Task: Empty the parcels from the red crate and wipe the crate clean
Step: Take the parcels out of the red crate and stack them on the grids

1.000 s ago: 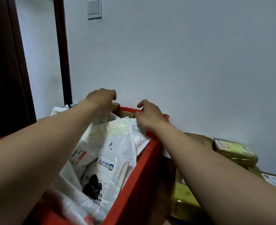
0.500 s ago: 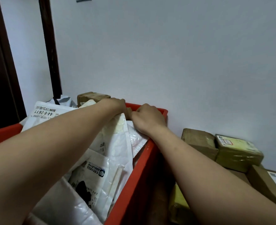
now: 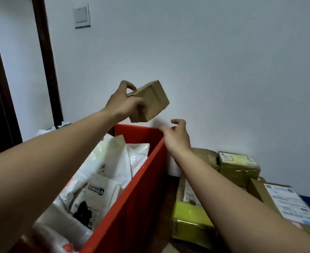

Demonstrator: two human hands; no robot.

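The red crate (image 3: 132, 201) fills the lower left and holds several white plastic mailer parcels (image 3: 110, 168). My left hand (image 3: 123, 103) grips a small brown cardboard box (image 3: 150, 102), tilted in the air above the crate's far right corner. My right hand (image 3: 176, 136) hovers just past that corner, below the box, with fingers loosely curled and holding nothing.
To the right of the crate, on the floor by the white wall, lie several parcels: a taped brown one (image 3: 205, 157), a yellow-taped box (image 3: 238, 167), a labelled carton (image 3: 285, 203) and a yellow parcel (image 3: 190, 218). A dark door frame (image 3: 46, 57) stands at left.
My left hand has lifted the brown box up out of the crate's far corner. My right hand has come off the parcels and now hangs free beside the rim.
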